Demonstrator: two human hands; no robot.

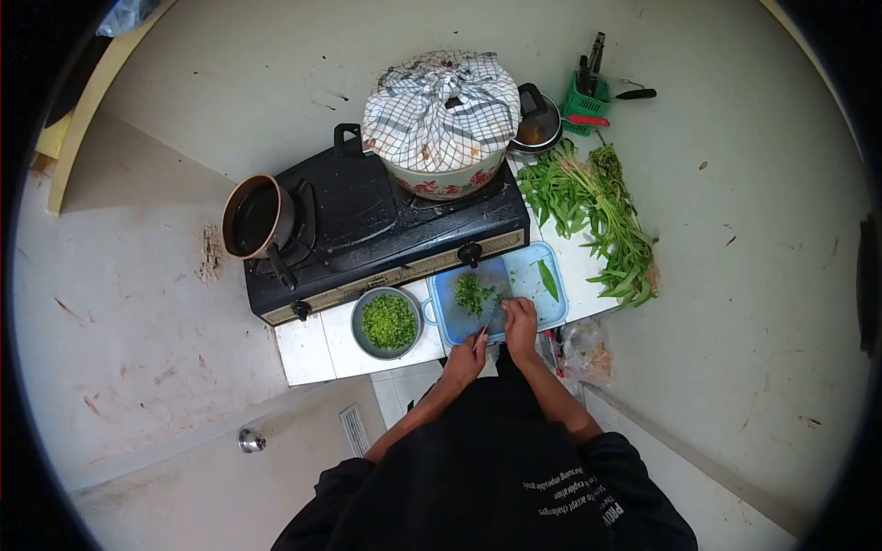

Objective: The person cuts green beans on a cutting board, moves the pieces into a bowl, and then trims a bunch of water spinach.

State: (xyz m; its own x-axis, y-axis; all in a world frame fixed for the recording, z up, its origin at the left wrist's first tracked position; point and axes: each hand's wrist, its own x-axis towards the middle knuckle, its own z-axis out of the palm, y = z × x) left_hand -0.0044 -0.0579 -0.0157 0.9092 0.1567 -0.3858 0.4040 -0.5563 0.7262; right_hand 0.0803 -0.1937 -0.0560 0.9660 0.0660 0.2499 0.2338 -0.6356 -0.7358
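Head view: the small heap of finely cut, bright green leafy herbs (470,294) lies in the left part of the light-blue plastic tray (525,275), which sits on the white-tiled bench (303,355) near its front edge. The left hand (465,360) is closed around the handle of a thin knife (483,327), its blade pointing toward the heap. The right hand (520,321) has its fingers bent down beside the greens; whether they pinch any is too small to tell.

The cut pieces should be very light, soft and loose, likely damp enough to cling to skin or blade and quick to scatter if pushed. They would suit a cupped scoop from the sides or a gentle gathering with bent fingertips, since a hard squeeze could bruise them. The single long green leaf (548,281) on the tray's right side looks thin and limp, best lifted by one end. Beside the tray, the round grey bowl (356,321) of chopped green pieces (388,321) would feel heavier and stiffer, and is better taken by its rim from opposite sides. The knife looks slim and rigid, safe to grip only at the handle, with wet fingers making it slippery.
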